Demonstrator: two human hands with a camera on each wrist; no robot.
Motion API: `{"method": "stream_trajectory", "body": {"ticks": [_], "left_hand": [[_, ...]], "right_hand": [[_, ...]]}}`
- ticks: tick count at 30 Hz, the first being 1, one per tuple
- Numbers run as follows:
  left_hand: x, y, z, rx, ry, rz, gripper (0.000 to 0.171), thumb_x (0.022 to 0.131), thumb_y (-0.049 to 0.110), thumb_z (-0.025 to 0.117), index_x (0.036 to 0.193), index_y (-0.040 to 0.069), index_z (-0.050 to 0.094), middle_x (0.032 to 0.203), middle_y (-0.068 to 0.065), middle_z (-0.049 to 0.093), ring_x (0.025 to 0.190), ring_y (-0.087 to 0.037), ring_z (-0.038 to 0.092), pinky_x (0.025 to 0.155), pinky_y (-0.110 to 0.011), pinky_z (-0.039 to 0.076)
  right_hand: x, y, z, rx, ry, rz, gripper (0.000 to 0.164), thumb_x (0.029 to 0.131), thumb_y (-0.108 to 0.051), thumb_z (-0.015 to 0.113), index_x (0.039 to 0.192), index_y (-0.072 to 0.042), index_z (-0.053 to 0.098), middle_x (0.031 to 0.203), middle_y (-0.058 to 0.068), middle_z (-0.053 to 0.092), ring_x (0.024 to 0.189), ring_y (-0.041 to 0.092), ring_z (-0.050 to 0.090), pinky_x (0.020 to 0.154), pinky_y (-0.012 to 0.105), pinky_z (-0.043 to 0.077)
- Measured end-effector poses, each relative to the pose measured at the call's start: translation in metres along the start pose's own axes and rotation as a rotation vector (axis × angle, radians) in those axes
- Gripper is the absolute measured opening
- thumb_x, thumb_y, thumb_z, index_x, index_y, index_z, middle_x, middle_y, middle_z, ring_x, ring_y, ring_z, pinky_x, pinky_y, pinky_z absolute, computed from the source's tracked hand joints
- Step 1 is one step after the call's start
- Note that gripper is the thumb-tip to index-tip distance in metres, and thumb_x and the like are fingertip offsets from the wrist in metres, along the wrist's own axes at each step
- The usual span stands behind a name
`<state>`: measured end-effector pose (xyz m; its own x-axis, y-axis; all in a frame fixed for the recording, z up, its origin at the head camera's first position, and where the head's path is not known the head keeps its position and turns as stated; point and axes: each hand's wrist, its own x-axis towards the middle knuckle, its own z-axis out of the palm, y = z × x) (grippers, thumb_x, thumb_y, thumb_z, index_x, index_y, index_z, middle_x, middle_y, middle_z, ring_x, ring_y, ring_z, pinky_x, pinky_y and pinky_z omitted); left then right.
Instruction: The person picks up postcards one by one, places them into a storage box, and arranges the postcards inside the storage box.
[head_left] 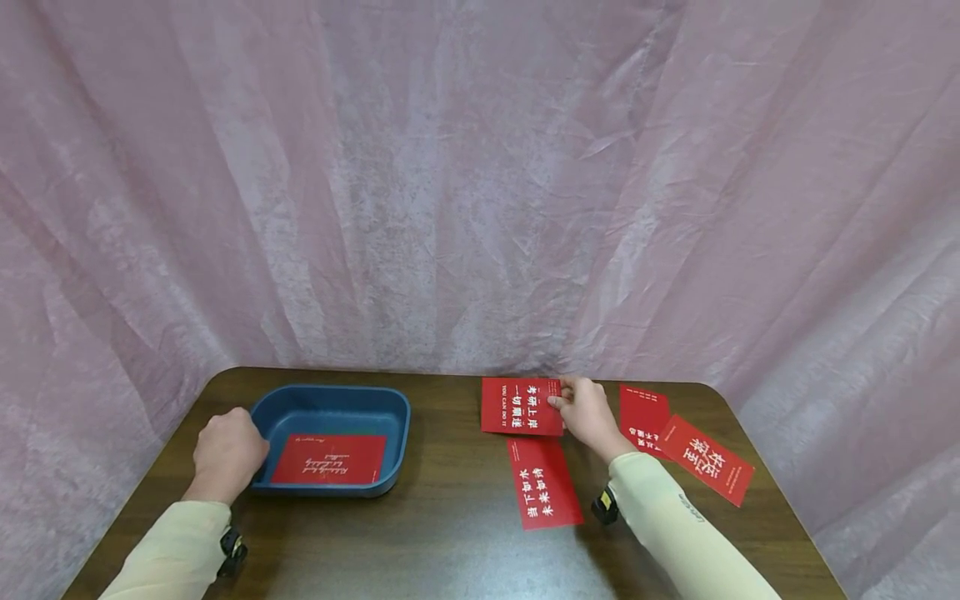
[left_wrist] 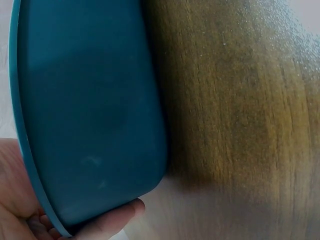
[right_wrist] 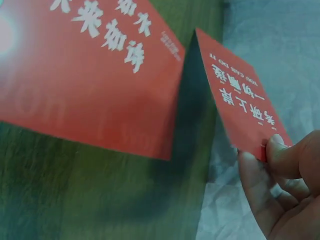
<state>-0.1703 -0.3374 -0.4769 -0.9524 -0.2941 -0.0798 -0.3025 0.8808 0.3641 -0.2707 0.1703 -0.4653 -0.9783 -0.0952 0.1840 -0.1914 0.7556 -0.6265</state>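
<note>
My left hand grips the left wall of a blue tray, its fingers curled at the rim; in the left wrist view the thumb lies along the tray's outer wall. A red card with white script lies inside the tray. Between thumb and fingers, my right hand pinches the edge of another red card with white characters. The right wrist view shows this pinched card tilted up. Just nearer than it, a red card lies on the table.
Two more red cards lie at the table's right, one red card overlapping the other red card. The brown wooden table ends at the back against a pink curtain.
</note>
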Motion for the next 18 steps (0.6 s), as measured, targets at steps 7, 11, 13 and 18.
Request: {"method": "stream_trajectory", "body": {"ticks": [7,11,13,18], "left_hand": [[-0.001,0.000,-0.001,-0.002,0.005,0.004,0.023,0.081,0.016,0.056,0.075,-0.006,0.055,0.066,-0.016,0.052,0.057,-0.029,0.050,0.046,-0.042,0.044],[-0.001,0.000,0.000,0.002,0.011,0.005,0.023,0.081,0.016,0.056,0.076,-0.007,0.055,0.067,-0.017,0.052,0.057,-0.029,0.050,0.045,-0.042,0.044],[-0.001,0.000,0.000,0.003,0.013,0.004,0.024,0.080,0.016,0.057,0.078,-0.007,0.055,0.067,-0.018,0.052,0.056,-0.029,0.050,0.045,-0.042,0.044],[-0.002,0.000,0.001,0.001,0.010,0.001,0.023,0.080,0.016,0.057,0.078,-0.007,0.055,0.067,-0.016,0.052,0.056,-0.028,0.050,0.044,-0.040,0.044]], "right_hand": [[0.000,-0.013,-0.004,0.150,0.003,-0.015,0.029,0.080,-0.009,0.070,0.106,0.000,0.060,0.086,0.010,0.065,0.050,0.021,0.058,0.048,0.027,0.047],[0.000,-0.024,-0.006,0.228,-0.006,-0.007,0.036,0.080,-0.009,0.070,0.112,0.002,0.059,0.091,0.014,0.065,0.053,0.024,0.060,0.047,0.032,0.048],[0.000,-0.031,-0.008,0.263,-0.011,-0.002,0.036,0.080,-0.009,0.070,0.112,0.003,0.059,0.091,0.014,0.065,0.054,0.025,0.060,0.048,0.035,0.048],[0.001,-0.048,-0.007,0.341,-0.010,0.012,0.033,0.079,-0.007,0.070,0.109,0.000,0.059,0.085,0.009,0.064,0.059,0.021,0.060,0.048,0.036,0.049]]}}
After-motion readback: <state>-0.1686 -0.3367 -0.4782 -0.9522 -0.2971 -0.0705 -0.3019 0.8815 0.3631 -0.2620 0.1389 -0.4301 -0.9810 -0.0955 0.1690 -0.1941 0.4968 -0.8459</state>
